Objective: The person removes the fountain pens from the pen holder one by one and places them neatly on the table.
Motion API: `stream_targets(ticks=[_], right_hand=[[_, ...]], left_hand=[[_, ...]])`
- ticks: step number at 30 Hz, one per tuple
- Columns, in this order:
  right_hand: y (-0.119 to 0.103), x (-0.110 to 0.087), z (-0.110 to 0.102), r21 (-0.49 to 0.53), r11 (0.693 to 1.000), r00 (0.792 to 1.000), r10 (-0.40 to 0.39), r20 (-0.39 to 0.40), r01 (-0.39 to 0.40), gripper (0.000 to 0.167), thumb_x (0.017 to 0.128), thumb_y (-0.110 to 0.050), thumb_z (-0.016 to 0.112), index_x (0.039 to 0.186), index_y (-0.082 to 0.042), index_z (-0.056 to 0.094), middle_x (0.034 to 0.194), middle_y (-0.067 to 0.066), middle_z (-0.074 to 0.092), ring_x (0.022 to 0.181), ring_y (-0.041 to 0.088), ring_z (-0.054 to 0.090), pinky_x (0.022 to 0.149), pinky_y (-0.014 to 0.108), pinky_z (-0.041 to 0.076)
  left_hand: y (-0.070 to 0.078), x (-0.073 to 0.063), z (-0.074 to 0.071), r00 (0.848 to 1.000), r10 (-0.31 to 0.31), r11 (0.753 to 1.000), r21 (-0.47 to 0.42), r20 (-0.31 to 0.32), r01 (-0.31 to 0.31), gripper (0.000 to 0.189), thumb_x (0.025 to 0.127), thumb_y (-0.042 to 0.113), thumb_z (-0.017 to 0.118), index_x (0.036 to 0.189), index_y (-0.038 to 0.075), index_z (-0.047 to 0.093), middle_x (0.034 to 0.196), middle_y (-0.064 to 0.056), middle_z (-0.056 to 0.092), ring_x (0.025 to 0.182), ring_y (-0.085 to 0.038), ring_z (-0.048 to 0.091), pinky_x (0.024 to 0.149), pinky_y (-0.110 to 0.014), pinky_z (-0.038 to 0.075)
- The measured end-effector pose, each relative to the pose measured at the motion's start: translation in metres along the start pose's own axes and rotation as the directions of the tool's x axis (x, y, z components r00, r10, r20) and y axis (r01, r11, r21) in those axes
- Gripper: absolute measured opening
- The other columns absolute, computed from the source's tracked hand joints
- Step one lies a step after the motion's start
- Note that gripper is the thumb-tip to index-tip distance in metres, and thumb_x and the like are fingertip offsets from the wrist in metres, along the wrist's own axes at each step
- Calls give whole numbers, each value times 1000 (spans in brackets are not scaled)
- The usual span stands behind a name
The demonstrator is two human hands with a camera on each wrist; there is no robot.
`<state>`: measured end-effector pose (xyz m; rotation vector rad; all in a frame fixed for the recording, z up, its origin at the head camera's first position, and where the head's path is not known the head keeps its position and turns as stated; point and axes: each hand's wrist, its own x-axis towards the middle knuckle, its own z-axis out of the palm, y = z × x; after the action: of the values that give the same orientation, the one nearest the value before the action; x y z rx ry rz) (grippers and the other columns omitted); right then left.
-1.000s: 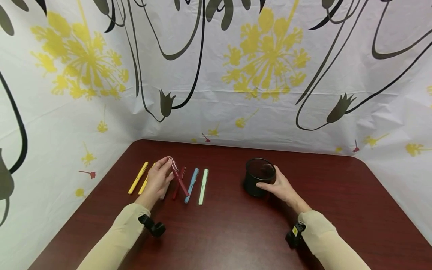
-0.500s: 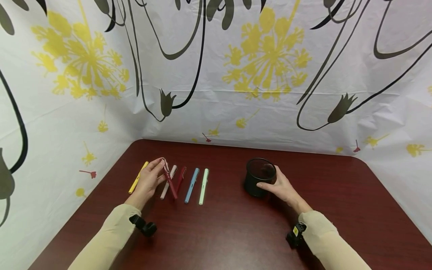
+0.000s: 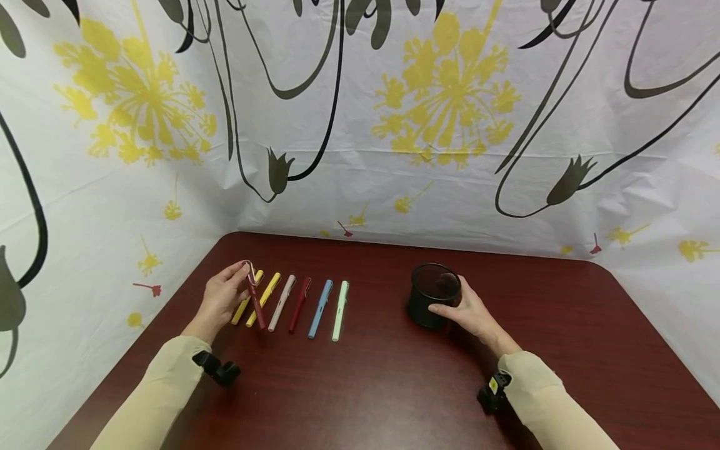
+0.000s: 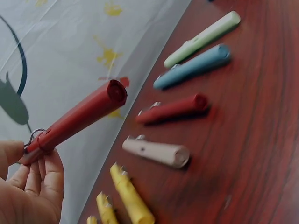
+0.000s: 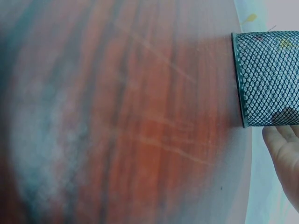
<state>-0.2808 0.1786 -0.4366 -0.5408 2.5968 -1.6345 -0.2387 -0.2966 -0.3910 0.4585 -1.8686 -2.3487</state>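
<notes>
My left hand (image 3: 221,295) pinches a red pen (image 3: 256,301) by its clip end, the other end slanting down toward the front. In the left wrist view the held red pen (image 4: 81,114) is raised, thumb on one side and fingers on the other. Beneath and beside this hand lie yellow pens (image 3: 263,301); a third yellow pen (image 4: 91,219) shows only at the left wrist view's lower edge. My right hand (image 3: 471,314) grips the side of a black mesh pen cup (image 3: 425,310) standing upright on the table. Its fingers are mostly hidden behind the cup.
Right of the yellow pens, a beige pen (image 3: 282,304), another red pen (image 3: 300,305), a blue pen (image 3: 320,309) and a pale green pen (image 3: 340,310) lie in a row. A patterned cloth (image 3: 360,187) hangs behind the dark red table (image 3: 371,387).
My left hand has moved left with the red pen, from over the beige and red pens to the yellow ones. The right hand stays on the pen cup.
</notes>
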Motion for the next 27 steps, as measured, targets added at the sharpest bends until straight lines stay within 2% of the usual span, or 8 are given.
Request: stream_targets(ticks=[10,14,18,20,21,24,25,27], right_hand=[[-1,0,0,4,1000,1000,1,4,-1,80,80,-22,77,141,-5,29,135,19,44,126,36,41,101,58,31],[-1,-1,0,5,1000,1000,9,5,-9,79,80,-22,77,141,-6,29,135,19,44,126,36,40,101,58,31],[-1,-1,-1,1,1000,1000,15,4,-15,79,80,-22,76,141,-6,29,135,19,44,126,36,40,100,58,31],[0,-1,0,-1,1000,1000,14,5,-14,79,80,-22,76,142,-6,29,135,19,44,126,36,40,100,58,31],[0,-1,0,-2,1000,1000,14,6,-14,79,80,-22,76,142,-6,29,135,19,44,127,36,39,100,59,31],[-1,-1,0,2,1000,1000,14,10,-14,79,80,-21,76,142,-6,29,135,19,44,127,36,39,100,59,31],[-1,-1,0,1,1000,1000,15,10,-15,79,80,-22,76,142,-6,29,135,19,44,127,36,39,100,58,31],[-1,0,0,0,1000,1000,16,9,-16,79,80,-22,76,141,-6,29,135,19,44,127,36,39,100,58,31]], left_hand=[[14,14,-30,1000,-9,996,86,-8,10,58,93,28,58,143,5,38,80,20,62,70,3,58,61,-16,50],[16,21,-40,1000,-4,981,196,10,2,62,96,29,53,146,1,30,75,21,62,65,2,57,58,-16,48],[17,29,-47,999,21,933,359,32,-31,61,99,32,46,147,1,27,75,23,58,63,4,54,59,-17,47],[19,32,-49,999,31,898,438,37,-44,60,100,34,43,148,2,26,98,6,66,86,-7,62,77,-24,51],[19,34,-50,998,37,881,471,41,-53,59,100,34,41,148,2,25,112,-3,65,100,-14,61,81,-26,51],[22,38,-53,997,53,821,567,51,-73,58,102,35,36,149,3,24,148,-21,32,135,-34,33,105,-44,37],[22,39,-54,997,54,804,590,52,-74,58,102,35,35,149,3,23,153,-23,19,139,-40,20,108,-50,30],[23,41,-55,997,59,777,624,55,-81,57,102,35,34,149,4,23,153,-24,19,139,-42,19,108,-53,29]])
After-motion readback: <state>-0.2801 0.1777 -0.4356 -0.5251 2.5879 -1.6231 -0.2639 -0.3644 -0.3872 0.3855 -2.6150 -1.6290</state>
